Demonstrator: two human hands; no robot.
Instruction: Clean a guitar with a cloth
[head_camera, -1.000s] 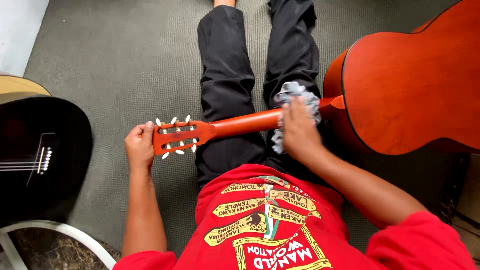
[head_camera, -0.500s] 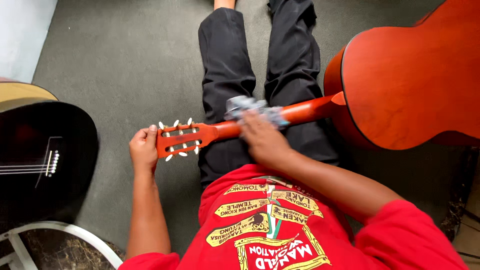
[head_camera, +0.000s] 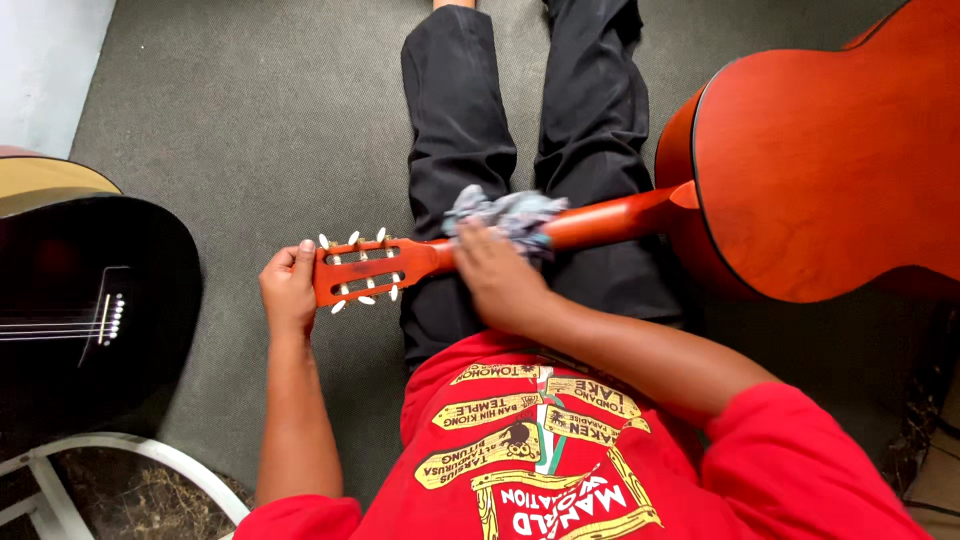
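Note:
An orange-brown guitar lies face down across my lap, its body (head_camera: 830, 160) at the right and its headstock (head_camera: 360, 268) with white tuning pegs at the left. My left hand (head_camera: 288, 290) grips the end of the headstock. My right hand (head_camera: 495, 275) presses a crumpled grey-blue cloth (head_camera: 505, 215) onto the back of the neck (head_camera: 610, 215), close to the headstock. I sit on the floor in black trousers and a red printed shirt.
A black guitar (head_camera: 80, 310) with a tan edge lies at the left on the grey carpet (head_camera: 250, 120). A white metal frame (head_camera: 120, 455) stands at the lower left. A pale wall (head_camera: 45, 60) fills the top left corner.
My right hand has slid the cloth along the neck from the body end leftward to near the headstock. My left hand stays on the headstock.

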